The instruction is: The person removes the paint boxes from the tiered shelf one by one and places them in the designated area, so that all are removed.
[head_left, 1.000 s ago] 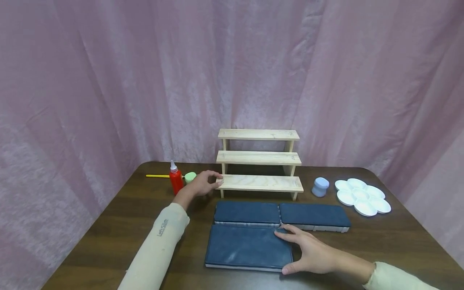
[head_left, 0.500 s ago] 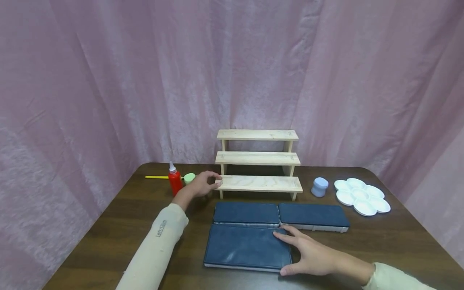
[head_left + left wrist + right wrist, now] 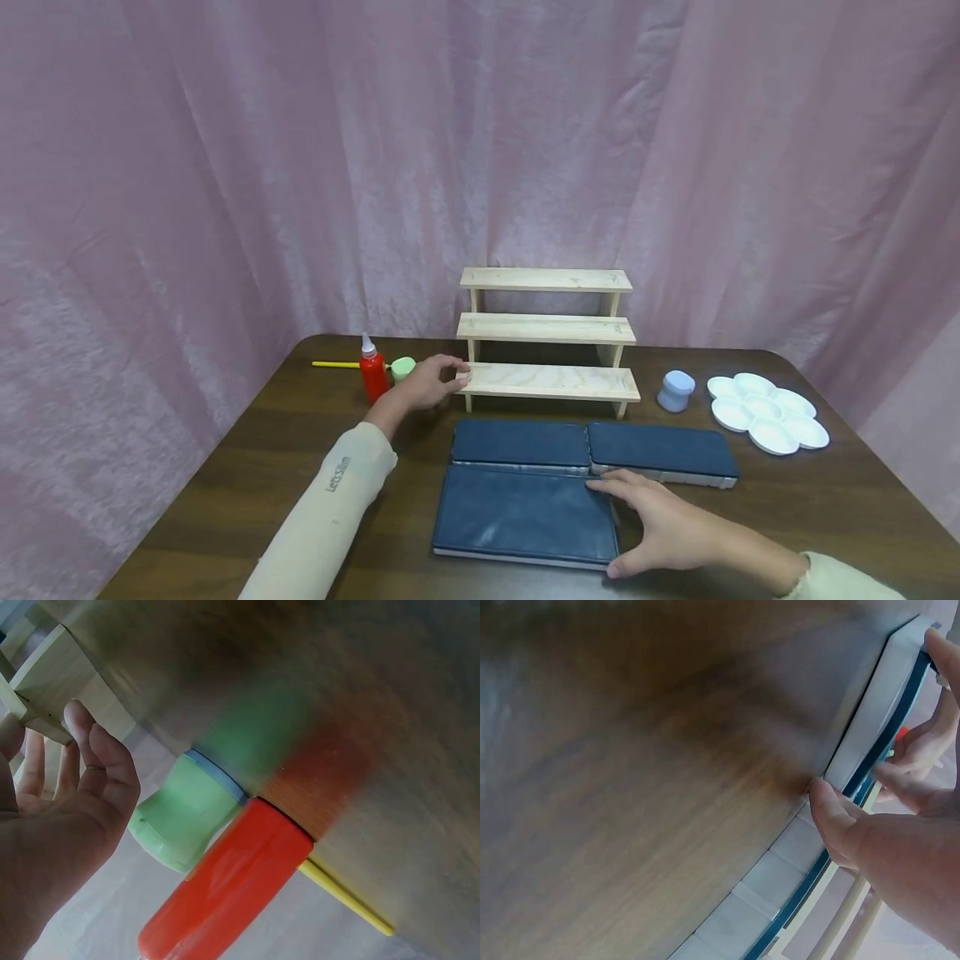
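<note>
A three-tier wooden stand (image 3: 547, 380) stands at the back of the table. My left hand (image 3: 429, 382) pinches the left end of its lowest board between thumb and fingers; the left wrist view shows the board end (image 3: 46, 726) between them. In front of the stand lies a large flat case (image 3: 528, 517) with a dark blue top and white sides. My right hand (image 3: 671, 521) spans its right side, thumb at the front corner and fingertips at the back edge. Two narrower matching cases, a left one (image 3: 521, 442) and a right one (image 3: 663, 450), lie directly behind it.
Left of the stand are a red squeeze bottle (image 3: 373, 375), a light green cup-like container (image 3: 402, 367) and a thin yellow stick (image 3: 335, 364). A light blue waisted container (image 3: 676, 392) and a white flower-shaped palette (image 3: 763, 408) are at right. Pink curtain (image 3: 555, 150) hangs behind.
The head view has turned slightly, so everything sits a little further right in it. Both hands keep their places on the stand and the large case.
</note>
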`<state>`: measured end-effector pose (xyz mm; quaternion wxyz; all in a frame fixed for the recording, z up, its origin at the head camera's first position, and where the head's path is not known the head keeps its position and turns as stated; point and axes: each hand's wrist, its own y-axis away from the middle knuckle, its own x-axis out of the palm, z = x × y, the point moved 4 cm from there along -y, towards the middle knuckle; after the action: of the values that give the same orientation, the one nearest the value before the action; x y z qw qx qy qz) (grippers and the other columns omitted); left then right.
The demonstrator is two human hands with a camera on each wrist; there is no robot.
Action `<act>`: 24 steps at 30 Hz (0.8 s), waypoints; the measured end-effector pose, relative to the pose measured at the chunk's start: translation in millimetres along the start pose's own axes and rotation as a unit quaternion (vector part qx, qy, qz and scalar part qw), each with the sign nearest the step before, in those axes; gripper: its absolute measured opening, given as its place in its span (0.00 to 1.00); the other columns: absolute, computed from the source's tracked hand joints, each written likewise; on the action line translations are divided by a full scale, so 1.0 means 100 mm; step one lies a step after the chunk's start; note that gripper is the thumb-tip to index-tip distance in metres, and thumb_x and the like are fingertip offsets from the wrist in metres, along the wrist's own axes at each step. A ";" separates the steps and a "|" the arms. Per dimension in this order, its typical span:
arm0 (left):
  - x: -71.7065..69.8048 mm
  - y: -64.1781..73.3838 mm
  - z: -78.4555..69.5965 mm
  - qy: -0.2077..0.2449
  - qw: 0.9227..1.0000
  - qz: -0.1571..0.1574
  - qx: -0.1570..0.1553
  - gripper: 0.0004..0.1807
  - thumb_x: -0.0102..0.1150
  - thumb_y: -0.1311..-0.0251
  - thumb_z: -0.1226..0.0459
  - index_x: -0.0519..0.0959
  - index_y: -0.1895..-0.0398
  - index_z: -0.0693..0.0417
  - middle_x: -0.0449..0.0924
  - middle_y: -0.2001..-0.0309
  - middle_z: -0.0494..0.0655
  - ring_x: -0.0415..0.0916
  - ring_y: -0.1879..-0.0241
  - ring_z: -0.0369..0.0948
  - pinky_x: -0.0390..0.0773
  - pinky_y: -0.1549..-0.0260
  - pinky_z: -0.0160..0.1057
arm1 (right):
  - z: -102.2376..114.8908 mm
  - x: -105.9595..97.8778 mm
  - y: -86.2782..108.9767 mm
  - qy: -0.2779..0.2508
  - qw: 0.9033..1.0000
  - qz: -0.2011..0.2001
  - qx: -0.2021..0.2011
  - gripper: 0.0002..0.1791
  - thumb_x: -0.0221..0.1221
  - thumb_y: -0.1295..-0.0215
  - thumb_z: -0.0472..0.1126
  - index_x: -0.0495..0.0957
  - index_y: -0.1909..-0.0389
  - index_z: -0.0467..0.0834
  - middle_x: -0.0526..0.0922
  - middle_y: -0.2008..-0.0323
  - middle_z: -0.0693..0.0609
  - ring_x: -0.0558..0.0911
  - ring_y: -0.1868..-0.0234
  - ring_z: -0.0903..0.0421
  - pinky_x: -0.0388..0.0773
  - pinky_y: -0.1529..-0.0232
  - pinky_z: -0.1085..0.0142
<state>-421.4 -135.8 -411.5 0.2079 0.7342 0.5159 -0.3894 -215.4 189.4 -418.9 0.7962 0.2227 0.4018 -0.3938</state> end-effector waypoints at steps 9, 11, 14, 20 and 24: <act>0.00 -0.01 -0.04 -0.001 1.000 0.008 -0.012 0.18 0.63 0.35 0.60 0.81 0.44 0.52 0.74 0.37 0.57 0.68 0.35 0.54 0.64 0.34 0.57 | -0.04 -0.02 0.00 -0.011 1.000 -0.010 0.010 0.54 0.74 0.56 0.65 0.67 0.33 0.38 0.70 0.33 0.41 0.69 0.35 0.38 0.71 0.42 0.40; -0.02 -0.01 -0.04 -0.003 1.000 0.009 -0.014 0.18 0.63 0.35 0.60 0.81 0.43 0.52 0.74 0.37 0.57 0.68 0.35 0.55 0.64 0.34 0.57 | -0.04 -0.02 -0.02 -0.016 1.000 -0.016 0.007 0.54 0.74 0.56 0.64 0.68 0.33 0.37 0.70 0.33 0.40 0.68 0.34 0.36 0.68 0.42 0.36; -0.05 -0.02 -0.05 -0.006 1.000 0.007 -0.017 0.18 0.63 0.35 0.59 0.80 0.43 0.51 0.74 0.37 0.57 0.67 0.35 0.55 0.63 0.34 0.57 | -0.03 -0.03 -0.04 -0.019 1.000 -0.022 0.002 0.54 0.75 0.56 0.63 0.68 0.33 0.37 0.69 0.33 0.38 0.67 0.34 0.35 0.64 0.43 0.31; -0.03 -0.03 -0.01 -0.013 1.000 0.010 -0.009 0.18 0.63 0.34 0.60 0.80 0.43 0.52 0.74 0.37 0.57 0.68 0.35 0.54 0.64 0.34 0.57 | -0.02 -0.02 -0.06 -0.013 1.000 -0.017 -0.001 0.53 0.75 0.56 0.63 0.69 0.33 0.37 0.69 0.33 0.39 0.67 0.34 0.35 0.65 0.44 0.31; -0.01 0.00 -0.05 -0.053 0.999 0.012 -0.002 0.17 0.61 0.33 0.59 0.80 0.42 0.51 0.74 0.37 0.55 0.69 0.36 0.54 0.65 0.35 0.56 | -0.03 -0.03 -0.05 -0.015 1.000 -0.009 -0.002 0.52 0.74 0.54 0.63 0.69 0.33 0.37 0.69 0.33 0.38 0.68 0.35 0.34 0.65 0.44 0.31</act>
<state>-420.0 -132.9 -408.0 0.2412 0.7184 0.4963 -0.4236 -221.4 189.8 -418.3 0.7989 0.2117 0.3928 -0.4032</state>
